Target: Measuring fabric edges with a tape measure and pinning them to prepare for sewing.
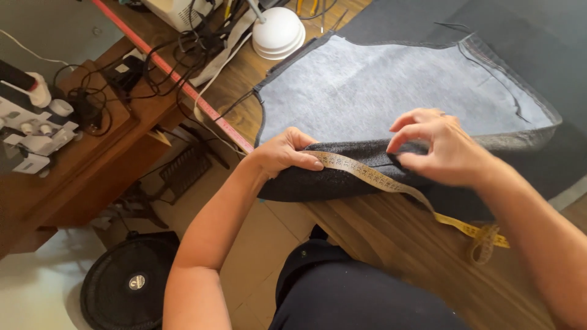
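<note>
At the far left a white sewing machine [27, 119] sits on a brown side table [92, 159], with a tangle of black cables [153, 61] spreading behind it. Below, on the tiled floor, lies a round black fan [128, 284]. A red ruler strip [177, 79] runs diagonally along the edge of the wooden worktable [403, 244], and a white domed lamp base [279, 32] stands near the table's far edge.

The left hand [282, 153] rests on the folded edge of a dark grey fabric piece [318, 180] — its thumb presses the end of a yellow measuring tape [367, 176] flat against the cloth, the other fingers curled over the fold. The fabric lies on the worktable at its near left corner, its pale grey interfaced inner side [391, 91] turned up and its folded dark edge hanging slightly past the table edge.

The tape runs rightward along the fold to the right hand [440, 150], whose thumb and forefinger pinch together at the cloth's fold just over the tape — the remaining fingers are lifted and spread. Beyond that hand the tape trails down across the wood and ends in a loose loop near the right forearm.
</note>
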